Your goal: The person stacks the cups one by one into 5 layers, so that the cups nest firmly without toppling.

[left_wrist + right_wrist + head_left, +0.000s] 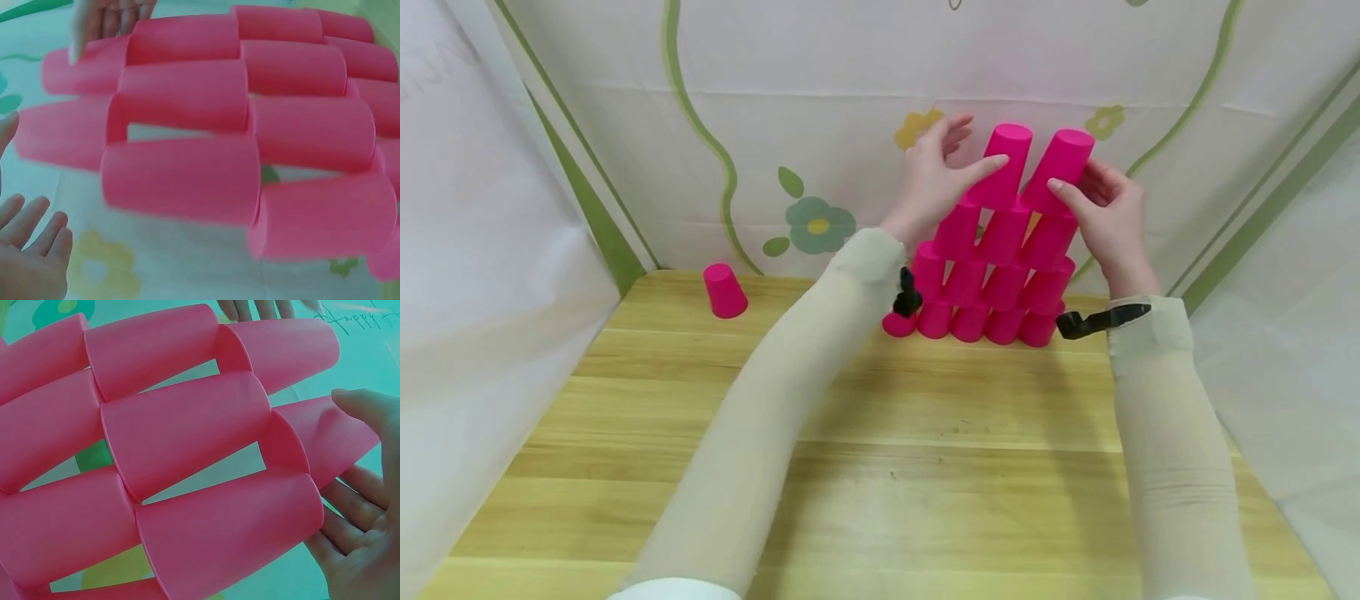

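Observation:
Pink cups stand upside down in a stacked wall [1003,237], each row narrower than the one below, with two cups on top. My left hand [936,175] is beside the left top cup [1009,171], its fingers spread and its thumb in front of the cup. In the left wrist view, a gap shows between the left hand [31,250] and that cup [65,134]. My right hand [1108,217] holds the right top cup [1063,167], thumb on the near side and fingers behind. The right wrist view shows the right thumb and fingers around this cup [331,434].
A single pink cup [725,292] stands upside down at the back left of the wooden table [880,500]. Behind the stack hangs a white curtain [820,75] with flowers and green vines. Curtains also hang at both sides.

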Demonstrator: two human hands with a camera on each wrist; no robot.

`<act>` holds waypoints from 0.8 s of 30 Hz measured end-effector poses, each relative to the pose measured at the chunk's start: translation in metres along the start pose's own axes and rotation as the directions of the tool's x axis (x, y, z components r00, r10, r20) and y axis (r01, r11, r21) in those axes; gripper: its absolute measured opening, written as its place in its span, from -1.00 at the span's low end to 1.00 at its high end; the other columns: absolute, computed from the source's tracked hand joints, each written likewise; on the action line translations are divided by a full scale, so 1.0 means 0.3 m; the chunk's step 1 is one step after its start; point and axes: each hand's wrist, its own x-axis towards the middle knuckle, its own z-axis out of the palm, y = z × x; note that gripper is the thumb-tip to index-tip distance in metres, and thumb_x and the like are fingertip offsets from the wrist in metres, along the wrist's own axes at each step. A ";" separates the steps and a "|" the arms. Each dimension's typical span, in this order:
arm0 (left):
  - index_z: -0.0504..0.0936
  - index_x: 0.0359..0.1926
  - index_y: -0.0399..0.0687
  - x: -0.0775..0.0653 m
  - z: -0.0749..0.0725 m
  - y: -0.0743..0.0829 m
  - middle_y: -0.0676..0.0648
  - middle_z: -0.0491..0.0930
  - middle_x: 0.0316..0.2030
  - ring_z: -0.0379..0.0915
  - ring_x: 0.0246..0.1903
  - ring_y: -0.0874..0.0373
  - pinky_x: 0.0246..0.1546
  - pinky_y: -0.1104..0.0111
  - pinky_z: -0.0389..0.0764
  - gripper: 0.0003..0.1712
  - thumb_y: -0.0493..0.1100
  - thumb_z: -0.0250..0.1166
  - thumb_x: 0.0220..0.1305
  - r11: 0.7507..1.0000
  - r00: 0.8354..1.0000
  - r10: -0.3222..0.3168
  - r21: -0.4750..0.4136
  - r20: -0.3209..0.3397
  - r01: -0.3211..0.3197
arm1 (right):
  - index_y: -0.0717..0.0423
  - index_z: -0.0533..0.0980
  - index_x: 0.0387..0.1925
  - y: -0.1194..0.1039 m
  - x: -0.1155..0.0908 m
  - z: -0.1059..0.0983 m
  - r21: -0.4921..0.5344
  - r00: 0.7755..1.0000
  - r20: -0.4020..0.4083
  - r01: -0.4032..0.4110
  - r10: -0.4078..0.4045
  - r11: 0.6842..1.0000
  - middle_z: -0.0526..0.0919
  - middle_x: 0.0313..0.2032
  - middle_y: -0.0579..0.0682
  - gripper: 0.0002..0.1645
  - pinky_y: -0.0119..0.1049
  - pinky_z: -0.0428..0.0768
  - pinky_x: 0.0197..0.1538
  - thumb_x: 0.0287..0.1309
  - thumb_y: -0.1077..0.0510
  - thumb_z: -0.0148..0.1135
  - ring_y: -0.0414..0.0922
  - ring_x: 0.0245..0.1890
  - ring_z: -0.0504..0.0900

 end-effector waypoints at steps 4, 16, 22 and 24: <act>0.38 0.46 0.06 -0.024 -0.098 -0.031 0.13 0.41 0.36 0.29 0.32 0.31 0.25 0.55 0.35 -0.14 0.01 0.54 0.19 0.999 0.997 0.046 -0.023 -0.055 -0.047 | -0.10 0.46 0.40 0.003 0.003 -0.005 0.006 1.000 0.004 0.008 -0.008 1.000 0.56 0.25 -0.02 -0.24 -0.35 0.50 0.24 0.19 -0.07 0.48 -0.08 0.21 0.50; 0.50 0.36 -0.08 -0.159 -0.474 -0.212 0.01 0.51 0.30 0.38 0.30 0.15 0.33 0.43 0.31 -0.19 0.03 0.58 0.14 0.991 0.952 0.084 0.121 -0.294 -0.050 | -0.11 0.51 0.36 0.015 -0.021 -0.024 0.032 1.000 0.013 0.025 -0.025 0.999 0.59 0.22 -0.03 -0.27 -0.40 0.52 0.18 0.17 -0.03 0.51 -0.06 0.20 0.52; 0.42 0.40 -0.14 -0.300 -0.638 -0.383 -0.09 0.43 0.36 0.29 0.36 0.05 0.40 0.35 0.23 -0.17 0.01 0.54 0.20 0.995 0.916 -0.038 0.070 -0.400 0.072 | -0.10 0.49 0.37 0.014 -0.026 -0.029 0.004 0.999 0.007 0.035 -0.035 0.999 0.59 0.22 -0.03 -0.28 -0.41 0.52 0.18 0.19 0.00 0.49 -0.07 0.19 0.52; 0.41 0.41 -0.16 -0.350 -0.679 -0.448 -0.10 0.41 0.38 0.26 0.37 0.04 0.41 0.31 0.21 -0.16 0.04 0.53 0.21 0.988 0.897 -0.082 0.082 -0.435 0.130 | -0.10 0.49 0.37 0.011 -0.030 -0.031 -0.001 0.999 0.003 0.038 -0.038 0.999 0.59 0.22 -0.03 -0.28 -0.41 0.52 0.18 0.19 -0.01 0.49 -0.07 0.19 0.52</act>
